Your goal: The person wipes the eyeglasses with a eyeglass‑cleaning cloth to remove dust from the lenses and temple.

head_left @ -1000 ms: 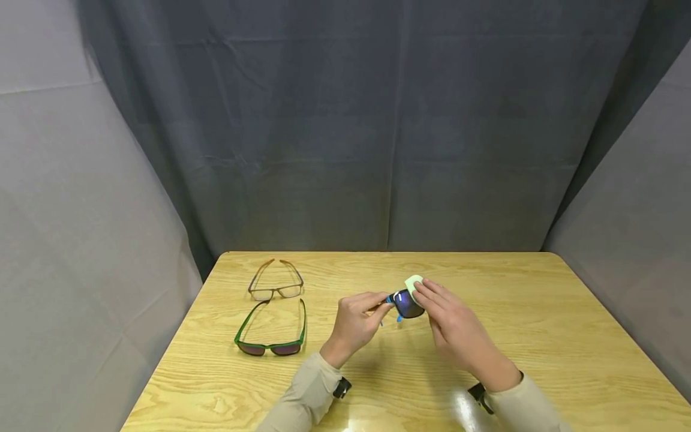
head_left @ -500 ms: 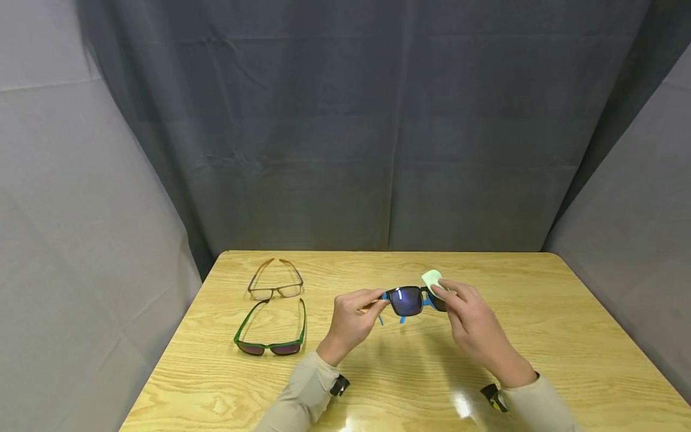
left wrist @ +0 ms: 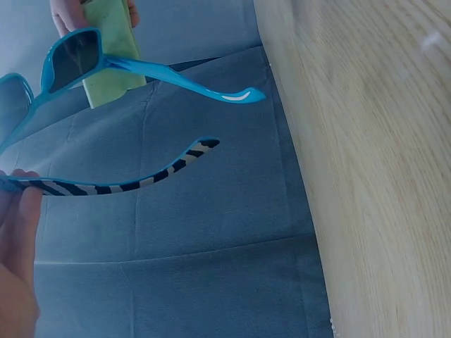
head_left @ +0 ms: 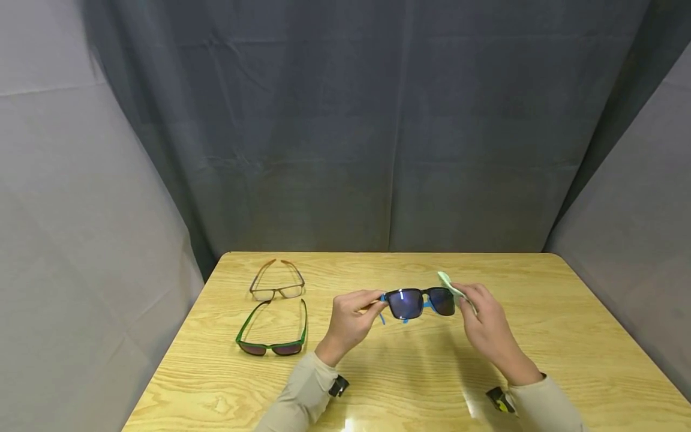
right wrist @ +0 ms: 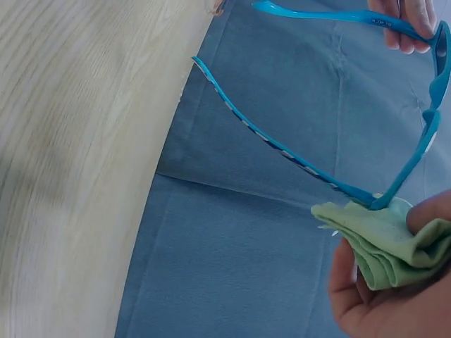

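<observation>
My left hand (head_left: 352, 319) pinches a pair of sunglasses (head_left: 406, 303) at the hinge end of one temple, holding them above the table. The sunglasses have a black front, dark bluish lenses and blue temples, unfolded; one temple (left wrist: 127, 186) shows black and white stripes in the left wrist view. My right hand (head_left: 490, 327) grips a folded light green cloth (right wrist: 387, 239) between thumb and fingers. In the right wrist view the cloth meets the frame's other outer corner, by the hinge; whether it presses there I cannot tell.
On the left of the wooden table (head_left: 567, 336) lie green-framed sunglasses (head_left: 271, 347), temples pointing away. Just behind them are brown-framed eyeglasses (head_left: 277, 292) with clear lenses. A dark grey curtain (head_left: 302, 132) hangs behind the table, with pale cloth walls on both sides.
My right hand with the cloth has moved to the right across the sunglasses, uncovering the lens on that side. The sunglasses have turned to face the head camera more fully. My left hand keeps its hold.
</observation>
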`<state>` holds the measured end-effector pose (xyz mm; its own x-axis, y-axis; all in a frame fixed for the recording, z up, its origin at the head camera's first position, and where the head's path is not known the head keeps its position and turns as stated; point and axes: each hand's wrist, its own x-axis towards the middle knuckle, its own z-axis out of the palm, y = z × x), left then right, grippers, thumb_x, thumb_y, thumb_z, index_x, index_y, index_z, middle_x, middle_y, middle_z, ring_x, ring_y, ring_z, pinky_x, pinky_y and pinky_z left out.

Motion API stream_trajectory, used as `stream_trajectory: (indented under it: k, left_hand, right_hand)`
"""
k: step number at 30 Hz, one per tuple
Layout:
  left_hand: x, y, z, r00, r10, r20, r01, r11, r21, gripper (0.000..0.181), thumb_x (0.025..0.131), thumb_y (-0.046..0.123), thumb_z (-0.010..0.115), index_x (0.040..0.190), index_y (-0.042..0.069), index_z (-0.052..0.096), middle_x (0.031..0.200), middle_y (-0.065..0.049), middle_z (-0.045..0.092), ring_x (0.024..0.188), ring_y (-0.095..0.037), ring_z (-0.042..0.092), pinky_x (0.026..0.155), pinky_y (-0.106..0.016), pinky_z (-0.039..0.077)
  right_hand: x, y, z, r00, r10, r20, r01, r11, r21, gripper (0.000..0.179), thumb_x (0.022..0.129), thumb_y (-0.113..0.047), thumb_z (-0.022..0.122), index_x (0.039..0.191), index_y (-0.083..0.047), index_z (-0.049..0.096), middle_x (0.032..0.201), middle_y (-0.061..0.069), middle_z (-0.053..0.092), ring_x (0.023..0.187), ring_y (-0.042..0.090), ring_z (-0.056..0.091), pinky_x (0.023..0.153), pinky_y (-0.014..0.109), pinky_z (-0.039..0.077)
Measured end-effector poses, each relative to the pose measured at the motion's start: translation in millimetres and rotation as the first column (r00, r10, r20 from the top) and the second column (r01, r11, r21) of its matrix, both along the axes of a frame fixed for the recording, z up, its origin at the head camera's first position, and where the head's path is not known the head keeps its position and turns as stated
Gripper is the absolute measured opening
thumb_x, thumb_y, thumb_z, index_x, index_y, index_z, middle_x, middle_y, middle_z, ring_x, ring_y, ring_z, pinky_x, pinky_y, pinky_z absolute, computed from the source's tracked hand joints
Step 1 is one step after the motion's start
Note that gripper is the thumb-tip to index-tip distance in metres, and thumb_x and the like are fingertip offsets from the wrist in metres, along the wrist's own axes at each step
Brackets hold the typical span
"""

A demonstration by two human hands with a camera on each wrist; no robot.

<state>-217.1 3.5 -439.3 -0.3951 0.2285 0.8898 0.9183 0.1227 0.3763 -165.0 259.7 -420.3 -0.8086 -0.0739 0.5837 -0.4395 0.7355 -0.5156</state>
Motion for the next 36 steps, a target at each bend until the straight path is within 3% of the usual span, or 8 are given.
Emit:
stream_trajectory:
  k: [3,6,12,19,25,30,36]
  left_hand:
    - [0.7,0.1,0.3,1.000,-0.009,-0.001,0.009,1.000,0.001,0.017,0.076,-0.006,0.075,0.093,-0.007,0.071,0.086,-0.016,0.071,0.073,-0.017,0.070,0.065,-0.016,0.052]
    - [1.4,-0.1,1.4,1.000,-0.010,-0.005,0.010,1.000,-0.002,0.017,0.077,-0.006,0.074,0.094,-0.006,0.071,0.087,-0.015,0.071,0.074,-0.016,0.069,0.065,-0.016,0.052]
    - [1.1,-0.6,3.0,0.999,-0.004,-0.032,0.003,1.000,-0.019,0.020,0.075,-0.005,0.075,0.095,-0.007,0.071,0.087,-0.015,0.071,0.075,-0.016,0.069,0.065,-0.016,0.052]
    - [1.2,-1.3,4.9,0.999,-0.016,-0.031,0.014,0.999,-0.050,0.021,0.077,-0.002,0.074,0.098,-0.004,0.072,0.096,-0.011,0.069,0.087,-0.017,0.067,0.074,-0.019,0.052]
    - [1.0,-2.7,0.6,0.999,0.040,-0.023,-0.042,0.996,-0.074,0.021,0.075,0.004,0.077,0.095,0.003,0.075,0.085,-0.002,0.059,0.075,-0.013,0.057,0.061,-0.014,0.047]
    - [1.6,-3.0,-1.5,0.998,-0.012,0.066,0.018,0.996,-0.092,0.022,0.079,0.002,0.072,0.101,-0.002,0.072,0.081,-0.004,0.067,0.069,-0.007,0.061,0.062,-0.013,0.049]
    - [11.2,-2.6,9.6,0.985,-0.053,0.161,0.065,0.995,-0.071,0.021,0.084,-0.011,0.064,0.104,-0.009,0.068,0.082,-0.014,0.068,0.071,-0.021,0.067,0.067,-0.017,0.052]
  right_hand:
    - [-1.2,1.8,-1.2,0.999,-0.030,0.036,0.031,0.999,-0.030,0.027,0.096,0.002,0.046,0.119,0.002,0.061,0.098,0.012,0.058,0.082,0.023,0.053,0.065,0.037,0.041]
    - [-1.6,3.0,-0.3,0.995,-0.037,0.091,0.043,0.997,-0.069,0.026,0.098,-0.003,0.046,0.118,0.001,0.061,0.102,0.016,0.061,0.088,0.027,0.056,0.068,0.040,0.043]
    - [0.7,5.6,1.9,0.961,-0.017,0.276,0.062,0.986,-0.155,0.032,0.103,-0.019,0.039,0.124,-0.004,0.058,0.119,0.024,0.059,0.102,0.036,0.057,0.073,0.046,0.048]
    - [1.2,7.7,3.5,0.939,0.005,0.344,0.074,0.974,-0.216,0.037,0.104,-0.026,0.036,0.128,-0.005,0.055,0.126,0.025,0.054,0.108,0.038,0.053,0.076,0.047,0.047]
    - [2.9,6.8,2.8,0.950,-0.027,0.311,0.105,0.966,-0.238,0.035,0.104,-0.022,0.037,0.124,-0.003,0.058,0.121,0.019,0.055,0.097,0.029,0.052,0.070,0.036,0.045]
    - [3.3,6.6,-0.3,0.968,-0.057,0.244,0.117,0.963,-0.241,0.031,0.103,-0.018,0.040,0.120,-0.002,0.060,0.112,0.014,0.058,0.081,0.019,0.051,0.060,0.028,0.045]
    - [3.5,3.3,-3.0,0.983,-0.090,0.160,0.134,0.948,-0.287,0.025,0.100,-0.010,0.045,0.113,-0.002,0.064,0.103,0.009,0.059,0.071,0.011,0.050,0.054,0.024,0.045]
